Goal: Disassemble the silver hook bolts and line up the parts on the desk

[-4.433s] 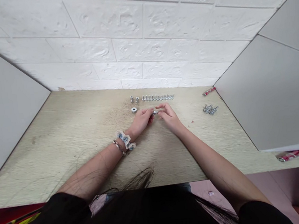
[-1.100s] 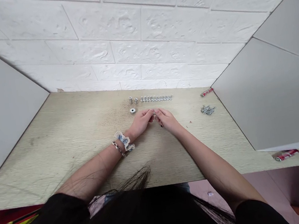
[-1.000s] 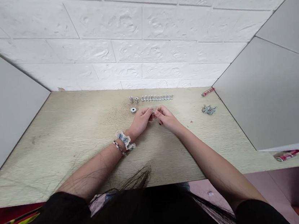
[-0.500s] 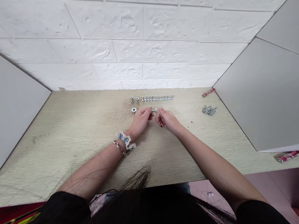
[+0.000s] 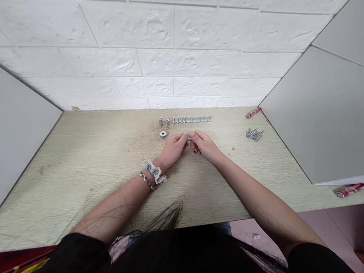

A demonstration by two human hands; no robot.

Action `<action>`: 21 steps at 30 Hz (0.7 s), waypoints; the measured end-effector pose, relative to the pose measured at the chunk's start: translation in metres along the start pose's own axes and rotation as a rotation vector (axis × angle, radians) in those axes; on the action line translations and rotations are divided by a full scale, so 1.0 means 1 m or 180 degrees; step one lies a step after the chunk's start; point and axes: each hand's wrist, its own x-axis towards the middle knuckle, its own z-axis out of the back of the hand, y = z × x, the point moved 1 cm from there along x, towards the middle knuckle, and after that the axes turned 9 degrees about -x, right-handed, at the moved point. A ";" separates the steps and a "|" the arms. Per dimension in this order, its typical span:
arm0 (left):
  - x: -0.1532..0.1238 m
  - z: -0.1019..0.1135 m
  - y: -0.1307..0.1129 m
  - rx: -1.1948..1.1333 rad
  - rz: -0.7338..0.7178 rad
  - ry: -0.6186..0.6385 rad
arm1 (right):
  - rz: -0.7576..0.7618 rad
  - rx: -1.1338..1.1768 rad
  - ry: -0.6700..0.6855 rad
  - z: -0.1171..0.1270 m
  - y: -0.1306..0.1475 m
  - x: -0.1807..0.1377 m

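Note:
My left hand (image 5: 173,149) and my right hand (image 5: 207,146) meet over the middle of the wooden table, fingertips closed from both sides on a small silver bolt (image 5: 190,139). Most of the bolt is hidden by the fingers. Left of my left hand lies a round metal washer-like piece (image 5: 163,134) with a dark centre. Behind it, two short threaded metal pieces (image 5: 164,122) stand upright. A row of several silver bolts (image 5: 192,119) stretches to their right.
A loose pile of bolts (image 5: 255,134) lies at the right. One red tube (image 5: 253,113) rests by the right grey panel (image 5: 333,122), another red tube (image 5: 351,190) near the front edge. A white brick wall (image 5: 172,58) closes the back; a grey panel (image 5: 5,131) stands left.
My right hand has moved slightly left and closed on the exposed end of the bolt, which now shows less. The left hand still grips the other end.

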 end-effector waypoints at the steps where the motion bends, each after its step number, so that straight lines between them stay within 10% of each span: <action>1: 0.001 0.000 0.001 0.0016 0.0027 -0.0062 | 0.0048 0.0047 -0.0020 -0.001 -0.001 0.001; 21: 0.007 0.005 0.007 -0.0281 0.0236 -0.0610 | -0.0815 0.1209 -0.0258 0.008 0.000 0.005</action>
